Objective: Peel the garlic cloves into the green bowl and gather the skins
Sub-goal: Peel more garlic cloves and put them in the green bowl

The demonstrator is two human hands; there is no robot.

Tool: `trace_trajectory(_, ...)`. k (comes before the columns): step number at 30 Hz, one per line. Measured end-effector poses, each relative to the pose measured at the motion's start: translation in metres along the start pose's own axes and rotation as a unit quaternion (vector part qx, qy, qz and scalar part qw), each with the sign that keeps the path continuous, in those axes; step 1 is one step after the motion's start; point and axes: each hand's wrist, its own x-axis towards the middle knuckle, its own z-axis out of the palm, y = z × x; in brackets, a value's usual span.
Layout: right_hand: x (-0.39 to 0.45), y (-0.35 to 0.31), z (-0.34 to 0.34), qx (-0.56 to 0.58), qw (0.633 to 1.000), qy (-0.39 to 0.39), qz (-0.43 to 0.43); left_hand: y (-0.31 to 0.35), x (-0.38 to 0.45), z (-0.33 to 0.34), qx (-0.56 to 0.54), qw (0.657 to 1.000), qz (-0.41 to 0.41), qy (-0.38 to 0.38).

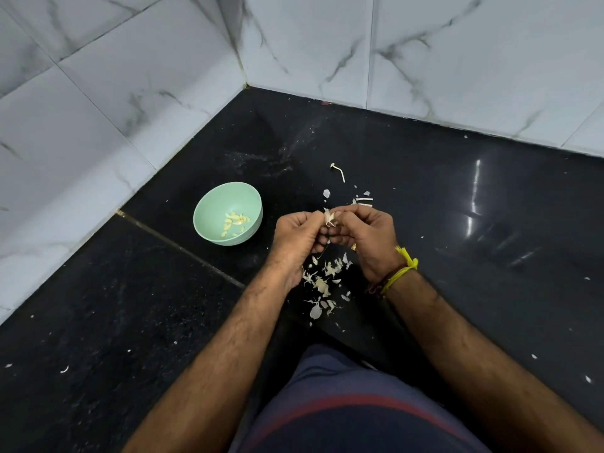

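My left hand (299, 235) and my right hand (364, 237) meet above the black counter, and together they pinch a small garlic clove (329, 219) with papery skin sticking out between the fingertips. The green bowl (209, 220) stands to the left of my hands with several peeled cloves (236, 221) inside. A loose pile of white garlic skins (325, 282) lies on the counter directly under my wrists. More skin flakes (362, 199) and a dry garlic stem (338, 170) lie just beyond my hands.
The black stone counter (490, 256) ends in a corner of white marble wall tiles (130, 93) at the back and left. Small skin specks (64, 369) are scattered near the front left. A yellow thread band (403, 269) circles my right wrist.
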Motion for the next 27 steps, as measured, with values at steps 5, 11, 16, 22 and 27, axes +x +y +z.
trace_trajectory(5, -0.007, 0.002, -0.001, -0.082, 0.995, -0.009, -0.052, -0.003, -0.002, 0.000, 0.014, 1.000, 0.003, 0.010)
trace_trajectory(11, -0.008, -0.001, 0.009, -0.135, 0.986, 0.000, -0.094, -0.002, 0.002, -0.004, 0.001, 1.000, -0.003, 0.026)
trace_trajectory(16, 0.004, -0.006, 0.012, -0.065, 0.996, 0.027, -0.057, -0.013, 0.013, -0.012, 0.071, 0.993, 0.048, 0.080)
trace_trajectory(22, 0.021, -0.015, 0.023, -0.159, 0.984, -0.025, -0.073, -0.055, 0.028, -0.036, 0.214, 0.962, 0.136, 0.101)
trace_trajectory(27, 0.047, -0.016, 0.071, -0.312, 0.935, -0.091, -0.143, -0.086, 0.045, -0.049, 0.248, 0.948, 0.187, 0.068)
